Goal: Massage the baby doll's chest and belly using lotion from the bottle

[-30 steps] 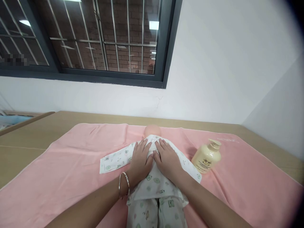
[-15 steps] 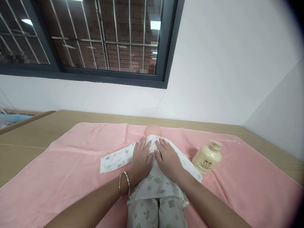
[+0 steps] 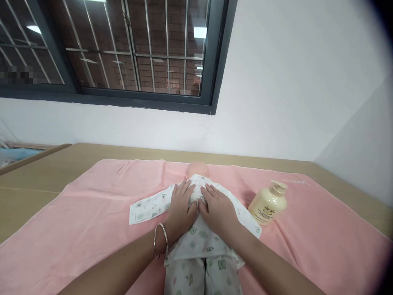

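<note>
A baby doll [image 3: 198,169] lies on a pink towel [image 3: 101,237], its head toward the wall. White printed clothes with small green and grey figures cover its body, a long-sleeved top [image 3: 202,241] and trousers [image 3: 187,278]. My left hand [image 3: 181,207] rests flat on the left of the doll's upper back or chest; which side faces up I cannot tell. Opposite it, my right hand [image 3: 218,209] lies flat with fingers stretched out. Both thumbs nearly meet at the middle. Neither hand grips anything. The sleeves spread out to both sides.
To the right of the doll a pale yellow pump bottle [image 3: 267,205] stands on the towel, close to the right sleeve. A wooden tabletop [image 3: 39,176] shows around the towel. Behind it rise a white wall [image 3: 276,82] and a dark-framed window [image 3: 211,73] with bars outside.
Both hands stay on the doll's upper body. My right hand's fingers have shifted very slightly down and sit a little more bent; the thumbs have moved slightly. The doll and bottle have not moved.
</note>
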Action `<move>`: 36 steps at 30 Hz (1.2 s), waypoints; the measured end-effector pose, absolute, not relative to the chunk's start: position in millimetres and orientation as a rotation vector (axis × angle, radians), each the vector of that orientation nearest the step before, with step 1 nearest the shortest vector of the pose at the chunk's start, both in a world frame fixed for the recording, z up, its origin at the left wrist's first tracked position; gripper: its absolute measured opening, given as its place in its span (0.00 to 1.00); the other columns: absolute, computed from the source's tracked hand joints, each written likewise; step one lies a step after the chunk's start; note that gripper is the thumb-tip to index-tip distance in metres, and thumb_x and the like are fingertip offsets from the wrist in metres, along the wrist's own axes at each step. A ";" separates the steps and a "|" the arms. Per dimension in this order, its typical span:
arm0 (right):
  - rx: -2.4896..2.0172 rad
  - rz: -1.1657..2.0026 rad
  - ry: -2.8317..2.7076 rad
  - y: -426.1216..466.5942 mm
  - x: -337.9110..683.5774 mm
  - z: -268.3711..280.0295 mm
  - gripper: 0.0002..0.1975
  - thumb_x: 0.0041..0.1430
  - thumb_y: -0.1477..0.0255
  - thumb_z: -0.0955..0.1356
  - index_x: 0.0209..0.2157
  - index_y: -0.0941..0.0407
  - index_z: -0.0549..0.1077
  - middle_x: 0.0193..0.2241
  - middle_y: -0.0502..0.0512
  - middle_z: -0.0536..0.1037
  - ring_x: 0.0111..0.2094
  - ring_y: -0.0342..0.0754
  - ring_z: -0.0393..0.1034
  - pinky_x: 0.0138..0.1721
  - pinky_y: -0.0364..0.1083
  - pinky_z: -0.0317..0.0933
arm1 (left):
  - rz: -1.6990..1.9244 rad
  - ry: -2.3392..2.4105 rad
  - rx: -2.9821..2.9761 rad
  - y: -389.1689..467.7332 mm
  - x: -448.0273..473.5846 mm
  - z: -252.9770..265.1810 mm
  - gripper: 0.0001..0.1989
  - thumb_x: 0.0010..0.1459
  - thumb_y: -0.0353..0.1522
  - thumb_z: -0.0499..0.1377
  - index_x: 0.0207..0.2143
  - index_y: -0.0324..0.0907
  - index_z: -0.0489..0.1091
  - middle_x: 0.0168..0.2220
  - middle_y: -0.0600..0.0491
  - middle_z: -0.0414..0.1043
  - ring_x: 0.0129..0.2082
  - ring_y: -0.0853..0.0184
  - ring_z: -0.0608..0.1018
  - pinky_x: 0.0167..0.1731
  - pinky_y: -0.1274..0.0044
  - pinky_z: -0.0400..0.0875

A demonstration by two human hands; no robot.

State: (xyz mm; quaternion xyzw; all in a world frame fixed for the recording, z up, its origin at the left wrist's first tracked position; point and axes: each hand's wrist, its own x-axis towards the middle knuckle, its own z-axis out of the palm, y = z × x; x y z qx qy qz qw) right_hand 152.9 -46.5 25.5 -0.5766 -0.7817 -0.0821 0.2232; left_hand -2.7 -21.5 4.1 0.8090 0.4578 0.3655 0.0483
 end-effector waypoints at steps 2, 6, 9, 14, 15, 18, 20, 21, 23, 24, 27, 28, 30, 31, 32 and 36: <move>-1.589 -0.194 -2.161 -39.4 155.5 21.5 0.25 0.65 0.69 0.60 0.61 0.62 0.61 0.61 0.62 0.58 0.62 0.57 0.50 0.62 0.56 0.50 | 1.120 1.464 2.393 -19.1 -1.2 0.1 0.25 0.59 0.31 0.49 0.59 0.37 0.58 0.65 0.41 0.50 0.65 0.55 0.53 0.63 0.55 0.46; -1.562 -0.134 -2.172 -32.4 157.0 15.1 0.27 0.65 0.69 0.59 0.63 0.64 0.57 0.64 0.63 0.51 0.65 0.58 0.41 0.64 0.58 0.45 | 1.117 1.457 2.362 -15.9 -0.1 -3.9 0.25 0.61 0.32 0.48 0.60 0.37 0.57 0.65 0.41 0.50 0.65 0.54 0.52 0.62 0.55 0.48; -1.568 -0.098 -2.162 -33.2 156.3 14.6 0.27 0.65 0.69 0.58 0.63 0.64 0.56 0.64 0.63 0.50 0.65 0.58 0.41 0.64 0.58 0.45 | 1.141 1.447 2.364 -14.9 -0.8 -4.7 0.24 0.61 0.32 0.48 0.60 0.38 0.58 0.63 0.42 0.54 0.65 0.54 0.55 0.62 0.55 0.48; -1.542 -0.098 -2.140 -34.0 155.8 15.0 0.27 0.65 0.69 0.58 0.63 0.65 0.57 0.63 0.63 0.51 0.65 0.59 0.42 0.63 0.59 0.46 | 1.136 1.434 2.386 -14.7 -2.3 -3.4 0.24 0.61 0.32 0.49 0.59 0.38 0.58 0.63 0.43 0.56 0.64 0.56 0.56 0.62 0.56 0.49; -1.534 -0.102 -2.137 -33.7 155.6 14.7 0.27 0.65 0.69 0.58 0.63 0.65 0.58 0.63 0.64 0.52 0.64 0.59 0.43 0.63 0.59 0.46 | 1.128 1.434 2.387 -14.7 -2.5 -2.8 0.24 0.61 0.32 0.49 0.59 0.38 0.58 0.63 0.43 0.56 0.64 0.56 0.56 0.62 0.56 0.49; -1.517 -0.111 -2.127 -32.9 154.6 13.9 0.27 0.65 0.69 0.59 0.63 0.65 0.58 0.63 0.64 0.52 0.64 0.59 0.43 0.63 0.59 0.45 | 1.106 1.443 2.380 -14.1 -3.3 -1.1 0.24 0.61 0.33 0.48 0.59 0.37 0.58 0.63 0.42 0.56 0.64 0.56 0.57 0.62 0.56 0.50; -1.510 -0.116 -2.117 -32.3 153.6 13.6 0.27 0.64 0.69 0.59 0.62 0.65 0.59 0.63 0.65 0.53 0.64 0.60 0.44 0.63 0.59 0.45 | 1.114 1.448 2.375 -13.3 -4.0 -0.5 0.23 0.61 0.33 0.48 0.59 0.39 0.59 0.62 0.43 0.57 0.63 0.56 0.58 0.62 0.56 0.52; -1.506 -0.118 -2.112 -32.1 153.0 13.7 0.27 0.64 0.69 0.59 0.62 0.65 0.59 0.63 0.65 0.53 0.64 0.60 0.44 0.63 0.59 0.45 | 1.121 1.447 2.375 -12.7 -4.5 -0.4 0.23 0.61 0.34 0.48 0.59 0.39 0.59 0.62 0.43 0.57 0.63 0.56 0.58 0.61 0.56 0.52; -1.492 -0.122 -2.102 -31.9 152.1 14.1 0.27 0.64 0.68 0.59 0.62 0.65 0.59 0.62 0.65 0.54 0.64 0.60 0.44 0.63 0.59 0.45 | 1.133 1.439 2.379 -11.7 -5.4 -0.3 0.23 0.61 0.34 0.48 0.59 0.39 0.59 0.62 0.43 0.58 0.63 0.56 0.58 0.61 0.56 0.53; -1.485 -0.123 -2.097 -31.9 151.8 14.5 0.27 0.64 0.68 0.59 0.62 0.65 0.59 0.62 0.65 0.55 0.63 0.60 0.44 0.63 0.59 0.45 | 1.135 1.433 2.382 -11.3 -5.8 -0.3 0.23 0.61 0.35 0.48 0.59 0.39 0.60 0.62 0.43 0.58 0.63 0.56 0.58 0.61 0.55 0.53; -1.470 -0.124 -2.082 -32.3 151.7 15.8 0.27 0.63 0.69 0.60 0.62 0.65 0.60 0.62 0.65 0.55 0.63 0.60 0.45 0.63 0.59 0.45 | 1.131 1.424 2.381 -10.7 -6.6 0.0 0.23 0.62 0.35 0.48 0.59 0.39 0.59 0.62 0.43 0.58 0.63 0.56 0.58 0.61 0.55 0.53; -1.467 -0.123 -2.079 -32.5 151.8 16.0 0.27 0.63 0.69 0.60 0.62 0.65 0.60 0.62 0.66 0.55 0.63 0.60 0.45 0.63 0.59 0.45 | 1.129 1.424 2.379 -10.6 -6.8 0.0 0.23 0.62 0.36 0.48 0.59 0.39 0.59 0.62 0.43 0.58 0.63 0.56 0.58 0.61 0.56 0.53; -1.463 -0.122 -2.079 -32.5 152.2 15.7 0.27 0.63 0.69 0.60 0.62 0.65 0.60 0.62 0.66 0.55 0.63 0.60 0.45 0.63 0.59 0.45 | 1.123 1.423 2.382 -10.4 -6.9 -0.7 0.23 0.62 0.35 0.48 0.59 0.39 0.59 0.62 0.43 0.57 0.63 0.56 0.58 0.61 0.56 0.52; -1.463 -0.120 -2.081 -32.3 152.5 15.2 0.27 0.63 0.69 0.60 0.62 0.65 0.60 0.62 0.65 0.55 0.63 0.60 0.45 0.62 0.60 0.45 | 1.121 1.421 2.388 -10.2 -7.0 -1.3 0.23 0.62 0.35 0.48 0.59 0.40 0.58 0.62 0.44 0.57 0.63 0.56 0.57 0.61 0.56 0.52; -1.464 -0.118 -2.084 -32.1 152.8 14.5 0.27 0.63 0.69 0.60 0.62 0.64 0.60 0.62 0.65 0.55 0.63 0.60 0.45 0.62 0.60 0.45 | 1.120 1.419 2.396 -10.0 -6.9 -1.9 0.23 0.62 0.34 0.48 0.59 0.40 0.58 0.62 0.44 0.57 0.63 0.56 0.57 0.61 0.56 0.52; -1.481 -0.109 -2.098 -30.9 153.9 12.3 0.27 0.63 0.69 0.59 0.62 0.64 0.59 0.62 0.64 0.54 0.64 0.60 0.44 0.63 0.59 0.45 | 1.111 1.430 2.404 -10.3 -5.9 -2.9 0.24 0.61 0.33 0.49 0.59 0.39 0.58 0.62 0.43 0.57 0.63 0.56 0.57 0.62 0.56 0.52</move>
